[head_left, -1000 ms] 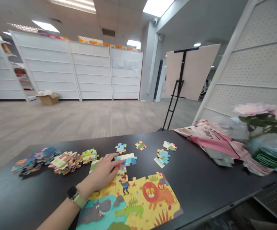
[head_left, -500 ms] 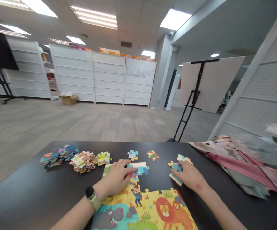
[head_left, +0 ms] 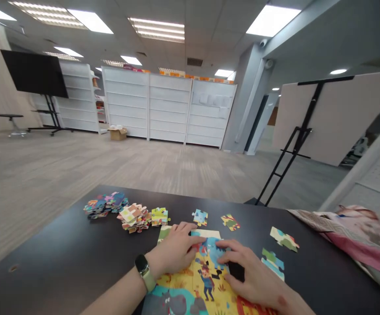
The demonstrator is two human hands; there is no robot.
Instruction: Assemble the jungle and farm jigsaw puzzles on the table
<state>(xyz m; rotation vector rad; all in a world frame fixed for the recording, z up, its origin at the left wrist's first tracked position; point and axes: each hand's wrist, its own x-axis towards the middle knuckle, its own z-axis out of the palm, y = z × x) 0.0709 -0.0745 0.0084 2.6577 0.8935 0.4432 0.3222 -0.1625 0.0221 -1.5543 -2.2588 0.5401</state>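
A partly joined jigsaw puzzle (head_left: 190, 286) with a hippo, a small figure and a lion lies on the dark table in front of me. My left hand (head_left: 173, 251) rests flat on its upper left part, fingers apart, a watch on the wrist. At the puzzle's upper right, my right hand (head_left: 249, 269) has its fingertips on a puzzle piece (head_left: 214, 251) with a blue elephant. This piece sits against the joined part, with a small dark gap showing below it. My right palm and wrist cover part of the lion.
Loose pieces lie beyond the puzzle: a blue one (head_left: 199, 217), a striped one (head_left: 230, 222) and green-yellow ones (head_left: 159, 216). Piles of pieces (head_left: 134, 217) stand at left. More pieces (head_left: 284, 239) lie at right, near pink cloth (head_left: 350, 240) on the table (head_left: 52, 262).
My right hand has moved left from the loose pieces onto the puzzle, bringing the blue elephant piece. My left hand stays on the puzzle. The view has turned left.
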